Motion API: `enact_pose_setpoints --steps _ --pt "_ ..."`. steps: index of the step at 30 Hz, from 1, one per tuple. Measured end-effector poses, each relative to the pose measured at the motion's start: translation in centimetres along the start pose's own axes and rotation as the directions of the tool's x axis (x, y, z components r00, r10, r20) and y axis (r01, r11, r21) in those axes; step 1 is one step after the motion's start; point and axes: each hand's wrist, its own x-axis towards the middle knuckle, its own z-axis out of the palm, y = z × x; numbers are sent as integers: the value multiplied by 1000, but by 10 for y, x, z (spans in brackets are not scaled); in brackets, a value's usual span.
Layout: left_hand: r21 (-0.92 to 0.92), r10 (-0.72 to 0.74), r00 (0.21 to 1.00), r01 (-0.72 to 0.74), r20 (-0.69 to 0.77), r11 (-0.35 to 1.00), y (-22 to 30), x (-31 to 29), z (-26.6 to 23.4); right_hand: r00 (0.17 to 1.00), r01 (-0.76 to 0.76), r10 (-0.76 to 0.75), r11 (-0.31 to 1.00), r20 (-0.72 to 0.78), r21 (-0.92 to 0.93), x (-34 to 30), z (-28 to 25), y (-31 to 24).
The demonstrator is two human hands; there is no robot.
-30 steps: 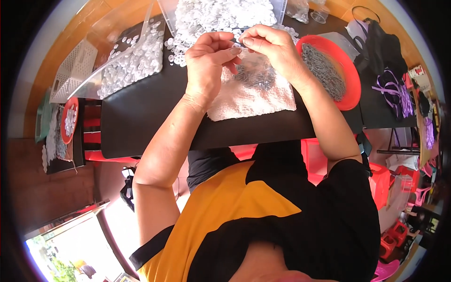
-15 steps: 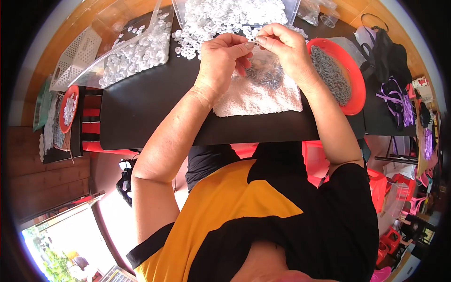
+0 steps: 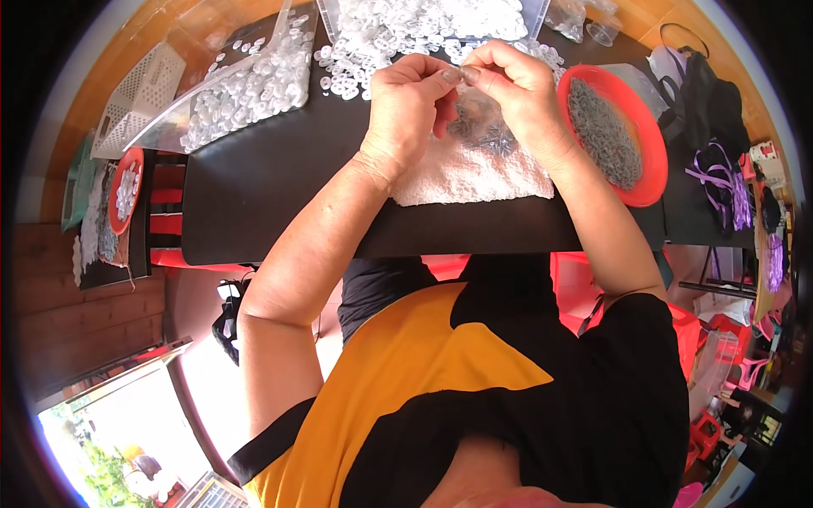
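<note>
Above a pale towel my left hand and my right hand meet fingertip to fingertip. Each is closed in a pinch between thumb and forefinger. Whatever lies between the fingertips is too small and covered to name. Below the hands, a loose pile of small grey pieces rests on the towel, partly hidden by my hands. Small white ring-like pieces lie scattered on the black table just beyond my hands. Close to my right forearm stands a red plate heaped with small grey pieces.
A clear bin of white pieces is at the far middle. Another clear container of white pieces lies tilted at the far left, near a white perforated basket. A black bag and purple straps are on the right.
My fingertips have drawn closer together, and now meet. The whole scene has shifted slightly to the right in the picture. The things on the table have stayed in place.
</note>
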Motion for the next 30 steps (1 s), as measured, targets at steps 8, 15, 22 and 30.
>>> enact_pose_setpoints --steps 8,15,22,30 --pt "-35 -5 999 4 -47 999 3 0 3 987 -125 133 989 -91 83 6 -7 -11" --pt "9 8 999 -7 -38 1000 5 0 3 991 -101 115 980 -72 173 7 -19 -11" --pt "-27 44 998 -45 -47 999 4 0 2 990 -124 133 975 -41 186 6 -16 -14" --pt "-38 50 998 -51 -45 998 5 1 3 989 -134 146 966 -38 222 5 -14 -23"
